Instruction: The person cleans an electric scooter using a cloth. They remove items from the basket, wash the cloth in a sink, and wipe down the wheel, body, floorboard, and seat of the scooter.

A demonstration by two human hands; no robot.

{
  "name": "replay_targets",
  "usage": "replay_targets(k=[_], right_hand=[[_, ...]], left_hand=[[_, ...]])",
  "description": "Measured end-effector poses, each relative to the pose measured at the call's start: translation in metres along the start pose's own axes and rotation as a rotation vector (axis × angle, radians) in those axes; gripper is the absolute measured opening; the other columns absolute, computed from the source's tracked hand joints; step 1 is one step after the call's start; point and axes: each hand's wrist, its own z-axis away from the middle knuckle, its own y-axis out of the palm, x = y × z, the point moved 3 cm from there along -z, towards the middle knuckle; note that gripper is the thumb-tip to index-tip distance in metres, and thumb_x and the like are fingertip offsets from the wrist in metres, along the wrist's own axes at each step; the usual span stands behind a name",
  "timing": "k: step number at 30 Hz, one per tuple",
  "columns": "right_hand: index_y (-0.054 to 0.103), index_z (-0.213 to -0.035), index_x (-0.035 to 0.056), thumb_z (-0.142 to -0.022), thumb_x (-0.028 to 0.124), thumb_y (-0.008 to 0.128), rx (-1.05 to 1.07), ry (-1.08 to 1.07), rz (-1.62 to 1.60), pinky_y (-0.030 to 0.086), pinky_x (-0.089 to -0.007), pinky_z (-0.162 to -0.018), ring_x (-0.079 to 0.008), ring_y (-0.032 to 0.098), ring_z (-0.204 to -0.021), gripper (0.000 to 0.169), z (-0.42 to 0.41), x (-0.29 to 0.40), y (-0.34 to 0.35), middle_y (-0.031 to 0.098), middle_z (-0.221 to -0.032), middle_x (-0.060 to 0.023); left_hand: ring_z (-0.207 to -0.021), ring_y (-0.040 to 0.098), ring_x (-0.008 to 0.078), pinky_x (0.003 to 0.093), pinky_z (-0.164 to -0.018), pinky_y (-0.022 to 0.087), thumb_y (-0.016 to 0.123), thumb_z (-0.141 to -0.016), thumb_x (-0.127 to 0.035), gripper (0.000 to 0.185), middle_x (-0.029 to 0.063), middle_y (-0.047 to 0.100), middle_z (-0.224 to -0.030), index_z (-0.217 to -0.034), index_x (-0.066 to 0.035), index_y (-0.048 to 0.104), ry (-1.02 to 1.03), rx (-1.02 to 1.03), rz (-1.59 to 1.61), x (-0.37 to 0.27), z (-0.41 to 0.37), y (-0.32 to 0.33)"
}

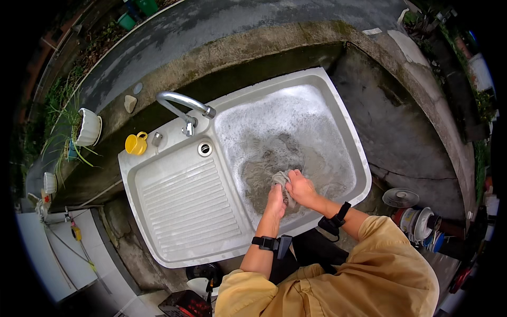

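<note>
Both of my hands grip a wet grey cloth (281, 178) just above the soapy water (273, 107) in the basin of a laundry sink (359, 146). My left hand (276, 201) is closed on the cloth's lower left part. To its right, my right hand (301, 188) holds the other side, with a fold hanging between them. Around the cloth the water is murky, and white suds spread along the far side. A chrome faucet (186, 104) arches beside the basin. The ribbed washboard (192, 204) lies left of the basin.
On the sink's back left ledge stand a yellow cup (136, 143) and a small metal-topped fitting (157, 138). A concrete ledge (237, 47) runs behind, bearing a stone (130, 104) and a white planter (88, 127). Stacked basins (422, 224) and a fan-like round cover (401, 197) are at right.
</note>
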Motion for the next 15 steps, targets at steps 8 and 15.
replay_targets(k=[8,15], right_hand=[[0.041,-0.121,0.0014,-0.086,0.02,0.053,0.119,0.762,-0.325,0.057,-0.0464,-0.051,-0.0441,0.06,-0.09,0.041,-0.025,-0.136,-0.003,0.056,-0.11,-0.0271],[0.037,-0.135,0.0176,-0.082,0.031,0.064,0.734,-0.169,0.58,0.044,-0.0533,-0.088,-0.0441,0.032,-0.128,0.061,0.005,-0.072,0.033,0.041,-0.135,-0.0183]], left_hand=[[-0.089,0.056,0.0137,0.0269,-0.077,0.047,0.063,-0.082,-0.008,0.026,0.0057,0.059,-0.099,-0.106,-0.002,0.056,0.408,-0.376,-0.426,-0.014,0.001,-0.073],[-0.096,0.055,0.0168,0.0288,-0.083,0.044,0.062,-0.081,-0.011,0.035,0.0087,0.059,-0.103,-0.114,-0.004,0.057,0.377,-0.461,-0.62,-0.008,0.002,-0.08]])
